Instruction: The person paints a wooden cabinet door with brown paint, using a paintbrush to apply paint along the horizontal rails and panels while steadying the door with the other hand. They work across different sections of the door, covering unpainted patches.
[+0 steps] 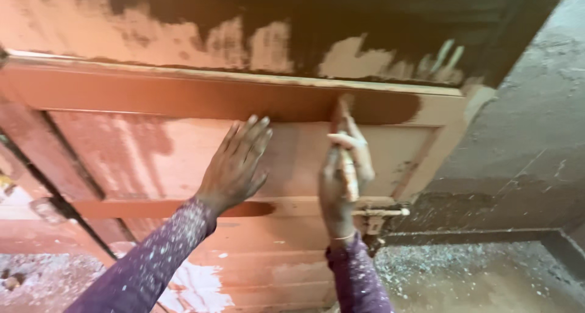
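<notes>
Up against the panelled door (152,148), the right hand (341,179) has its grip closed around a paintbrush (344,115), whose bristles touch the horizontal rail where dark brown paint meets the paler pink primer. Meanwhile the left hand (237,164) lies flat, fingers spread, on the panel just beside it. A metal latch (381,214) sits below the right wrist.

The brush (345,144) stands nearly upright in the right hand (341,182), its pale handle gripped in the fist and its bristle tip pressed to the door (183,148), a pinkish panelled door with a dark brown wet band across its rail and patchier brown above.
</notes>
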`<action>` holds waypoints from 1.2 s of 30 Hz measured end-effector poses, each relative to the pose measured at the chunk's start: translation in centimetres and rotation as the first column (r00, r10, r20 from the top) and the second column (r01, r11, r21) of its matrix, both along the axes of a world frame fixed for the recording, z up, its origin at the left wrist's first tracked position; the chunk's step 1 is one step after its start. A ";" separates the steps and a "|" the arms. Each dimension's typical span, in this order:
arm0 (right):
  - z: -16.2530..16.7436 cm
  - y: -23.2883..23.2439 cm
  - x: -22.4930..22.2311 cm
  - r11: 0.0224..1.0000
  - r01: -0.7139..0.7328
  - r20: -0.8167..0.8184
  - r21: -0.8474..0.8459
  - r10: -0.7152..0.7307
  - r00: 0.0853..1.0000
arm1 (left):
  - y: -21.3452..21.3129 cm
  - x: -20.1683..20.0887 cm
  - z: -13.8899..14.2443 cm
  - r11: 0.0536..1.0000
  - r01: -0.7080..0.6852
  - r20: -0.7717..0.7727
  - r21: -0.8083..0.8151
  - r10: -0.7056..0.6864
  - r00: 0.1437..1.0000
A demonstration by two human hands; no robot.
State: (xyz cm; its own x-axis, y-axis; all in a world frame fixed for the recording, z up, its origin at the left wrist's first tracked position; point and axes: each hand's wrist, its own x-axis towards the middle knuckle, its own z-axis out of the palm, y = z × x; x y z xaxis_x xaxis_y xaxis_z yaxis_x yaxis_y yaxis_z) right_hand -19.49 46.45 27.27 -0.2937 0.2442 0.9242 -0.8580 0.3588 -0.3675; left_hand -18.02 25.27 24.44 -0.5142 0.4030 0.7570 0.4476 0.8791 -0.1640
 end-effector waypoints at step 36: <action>2.4 -35.9 12.1 0.736 -0.673 -0.001 0.073 0.675 0.738 | -32.0 11.5 -3.5 0.818 -0.534 -0.108 0.212 0.563 0.819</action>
